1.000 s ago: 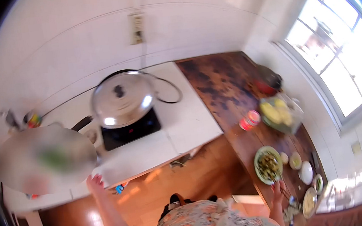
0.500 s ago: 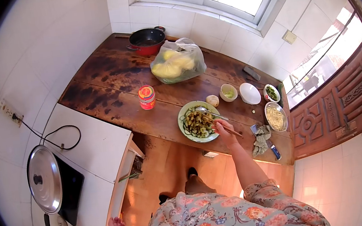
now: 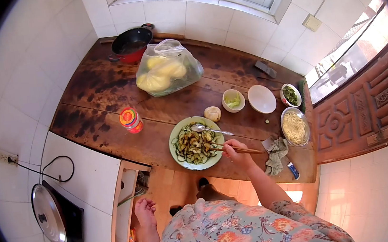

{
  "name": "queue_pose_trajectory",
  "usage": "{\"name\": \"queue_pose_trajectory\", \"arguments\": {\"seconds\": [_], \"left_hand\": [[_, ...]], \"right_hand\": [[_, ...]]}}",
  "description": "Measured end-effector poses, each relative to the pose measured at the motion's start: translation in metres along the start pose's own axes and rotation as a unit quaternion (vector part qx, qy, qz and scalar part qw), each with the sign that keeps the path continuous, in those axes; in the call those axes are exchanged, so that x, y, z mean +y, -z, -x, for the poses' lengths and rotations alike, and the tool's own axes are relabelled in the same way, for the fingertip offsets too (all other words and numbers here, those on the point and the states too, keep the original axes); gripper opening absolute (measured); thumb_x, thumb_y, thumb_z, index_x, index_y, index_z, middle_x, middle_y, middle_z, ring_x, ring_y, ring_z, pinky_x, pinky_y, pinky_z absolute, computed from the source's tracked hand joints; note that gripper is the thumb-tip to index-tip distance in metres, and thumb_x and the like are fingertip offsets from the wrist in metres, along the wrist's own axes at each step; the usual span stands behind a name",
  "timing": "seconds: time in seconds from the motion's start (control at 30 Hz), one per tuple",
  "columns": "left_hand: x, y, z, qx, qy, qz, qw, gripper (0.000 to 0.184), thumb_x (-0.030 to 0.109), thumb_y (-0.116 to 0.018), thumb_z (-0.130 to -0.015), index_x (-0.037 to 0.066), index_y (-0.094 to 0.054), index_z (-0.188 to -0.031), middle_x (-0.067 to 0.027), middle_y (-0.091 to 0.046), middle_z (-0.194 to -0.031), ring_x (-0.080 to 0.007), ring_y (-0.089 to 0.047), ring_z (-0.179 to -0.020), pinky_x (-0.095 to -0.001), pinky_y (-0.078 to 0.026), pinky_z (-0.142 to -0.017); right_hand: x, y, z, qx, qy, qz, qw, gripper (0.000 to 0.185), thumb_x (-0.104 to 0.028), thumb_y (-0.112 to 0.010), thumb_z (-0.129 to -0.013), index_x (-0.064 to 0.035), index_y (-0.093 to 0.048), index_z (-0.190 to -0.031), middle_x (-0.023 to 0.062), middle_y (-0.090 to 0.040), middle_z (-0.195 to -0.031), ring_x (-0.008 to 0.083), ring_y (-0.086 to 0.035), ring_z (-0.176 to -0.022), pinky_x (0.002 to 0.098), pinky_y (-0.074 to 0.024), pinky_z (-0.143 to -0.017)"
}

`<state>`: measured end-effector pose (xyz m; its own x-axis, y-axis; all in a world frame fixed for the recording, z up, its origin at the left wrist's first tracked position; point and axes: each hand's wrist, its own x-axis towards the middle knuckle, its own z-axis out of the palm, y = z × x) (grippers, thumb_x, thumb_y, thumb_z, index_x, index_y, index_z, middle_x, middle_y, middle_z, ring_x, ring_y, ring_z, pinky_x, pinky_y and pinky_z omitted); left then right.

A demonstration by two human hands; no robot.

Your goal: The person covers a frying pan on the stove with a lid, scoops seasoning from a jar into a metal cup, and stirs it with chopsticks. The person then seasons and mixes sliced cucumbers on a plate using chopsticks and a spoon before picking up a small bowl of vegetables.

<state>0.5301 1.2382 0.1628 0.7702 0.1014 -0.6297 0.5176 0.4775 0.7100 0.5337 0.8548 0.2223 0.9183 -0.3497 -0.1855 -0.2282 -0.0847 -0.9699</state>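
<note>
Wooden chopsticks [image 3: 250, 151] are gripped in my right hand [image 3: 237, 154], their tips among sliced green vegetables [image 3: 195, 143] mixed with browned pieces. These fill a pale green bowl [image 3: 174, 155] near the table's front edge. A metal spoon [image 3: 211, 129] rests in the same bowl, its handle over the right rim. My left hand [image 3: 145, 213] hangs low beside the white counter, holding nothing, its fingers loosely bent and apart.
On the wooden table [image 3: 90, 92] are a red-lidded jar [image 3: 131, 120], a plastic bag [image 3: 169, 71] of yellow items, a black-and-red pot [image 3: 131, 44], small bowls, noodles [image 3: 295, 128] and a cloth [image 3: 277, 154]. A lidded pan [image 3: 48, 215] stands left.
The view has shifted, so the table's things sit further left. My left hand has risen forward beside the counter. My right hand keeps the chopsticks at the bowl.
</note>
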Motion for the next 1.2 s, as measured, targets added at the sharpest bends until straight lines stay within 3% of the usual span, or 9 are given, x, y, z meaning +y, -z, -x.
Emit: {"name": "queue_pose_trajectory", "arguments": {"seconds": [0.27,0.4,0.47,0.53,0.67,0.87,0.93,0.97,1.2], "left_hand": [[-0.021,-0.084,-0.001,-0.055,0.029,-0.110,0.992,0.013,0.008,-0.048,-0.082,0.005,-0.049,-0.094,-0.0067,-0.056,-0.077,-0.0141,-0.056,-0.063,-0.0209,-0.041,-0.047],[-0.028,-0.097,0.008,-0.028,0.023,-0.111,0.993,0.013,0.009,-0.049,-0.081,0.005,-0.049,-0.094,-0.0064,-0.056,-0.076,-0.0135,-0.056,-0.063,-0.0199,-0.041,-0.047],[-0.038,-0.094,0.006,-0.035,0.047,-0.122,0.991,0.015,0.009,-0.050,-0.080,0.004,-0.050,-0.095,-0.0068,-0.057,-0.076,-0.0131,-0.056,-0.061,-0.0193,-0.040,-0.045],[-0.042,-0.095,0.008,-0.022,0.059,-0.129,0.990,0.018,0.009,-0.052,-0.079,0.003,-0.050,-0.096,-0.0073,-0.057,-0.076,-0.0129,-0.056,-0.061,-0.0195,-0.040,-0.045],[-0.048,-0.092,0.005,-0.041,0.043,-0.128,0.990,0.019,0.010,-0.054,-0.079,0.003,-0.051,-0.096,-0.0063,-0.058,-0.077,-0.0111,-0.057,-0.062,-0.0188,-0.039,-0.045],[-0.042,-0.072,0.020,-0.009,0.010,-0.100,0.995,0.019,0.012,-0.054,-0.079,0.004,-0.050,-0.096,-0.0034,-0.055,-0.078,-0.0090,-0.054,-0.061,-0.0182,-0.037,-0.044],[-0.046,-0.055,0.029,0.019,0.020,-0.096,0.995,0.019,0.012,-0.054,-0.079,0.004,-0.050,-0.095,-0.0030,-0.055,-0.077,-0.0089,-0.054,-0.061,-0.0179,-0.036,-0.044],[-0.045,-0.048,0.034,0.031,0.007,-0.088,0.996,0.018,0.013,-0.052,-0.077,0.008,-0.049,-0.094,-0.0016,-0.053,-0.073,-0.0089,-0.050,-0.058,-0.0213,-0.037,-0.045],[-0.051,0.015,0.047,0.085,-0.005,-0.077,0.993,0.017,0.015,-0.053,-0.076,0.009,-0.051,-0.091,-0.0008,-0.054,-0.070,-0.0094,-0.052,-0.058,-0.0240,-0.037,-0.045]], "right_hand": [[-0.039,0.001,-0.010,-0.056,0.066,0.080,0.993,0.013,-0.010,-0.051,-0.085,0.0011,-0.055,-0.089,0.0062,-0.061,-0.073,0.0102,-0.060,-0.064,0.0220,-0.0479,-0.057],[-0.024,0.013,-0.020,-0.077,-0.016,0.117,0.990,0.014,-0.012,-0.048,-0.085,0.0000,-0.055,-0.087,0.0058,-0.059,-0.072,0.0096,-0.058,-0.064,0.0229,-0.0466,-0.055],[-0.007,0.014,-0.024,-0.092,0.026,0.058,0.994,0.015,-0.015,-0.048,-0.086,-0.0007,-0.054,-0.086,0.0055,-0.058,-0.074,0.0098,-0.056,-0.064,0.0229,-0.0463,-0.058],[0.025,0.011,-0.030,-0.042,-0.062,-0.123,0.990,0.013,-0.014,-0.050,-0.086,-0.0015,-0.054,-0.085,0.0084,-0.059,-0.075,0.0135,-0.057,-0.064,0.0241,-0.0477,-0.058],[0.063,0.013,-0.035,-0.027,-0.115,-0.289,0.950,0.017,-0.022,-0.052,-0.087,-0.0061,-0.050,-0.094,0.0069,-0.055,-0.087,0.0144,-0.054,-0.075,0.0240,-0.0459,-0.066],[0.091,0.015,-0.046,0.005,-0.144,-0.244,0.959,0.025,-0.030,-0.052,-0.087,-0.0090,-0.049,-0.101,0.0009,-0.053,-0.085,0.0088,-0.048,-0.069,0.0202,-0.0398,-0.059],[0.099,0.023,-0.050,-0.019,-0.146,-0.261,0.954,0.030,-0.033,-0.052,-0.086,-0.0095,-0.048,-0.103,-0.0005,-0.052,-0.081,0.0073,-0.046,-0.063,0.0198,-0.0392,-0.053],[0.103,0.030,-0.054,-0.059,-0.175,-0.241,0.953,0.033,-0.033,-0.049,-0.088,-0.0080,-0.046,-0.109,0.0003,-0.053,-0.083,0.0080,-0.050,-0.066,0.0181,-0.0428,-0.061],[0.110,-0.017,-0.024,-0.166,-0.274,-0.113,0.940,0.029,-0.030,-0.049,-0.088,-0.0063,-0.048,-0.106,0.0035,-0.055,-0.084,0.0110,-0.052,-0.068,0.0200,-0.0441,-0.060]]}}
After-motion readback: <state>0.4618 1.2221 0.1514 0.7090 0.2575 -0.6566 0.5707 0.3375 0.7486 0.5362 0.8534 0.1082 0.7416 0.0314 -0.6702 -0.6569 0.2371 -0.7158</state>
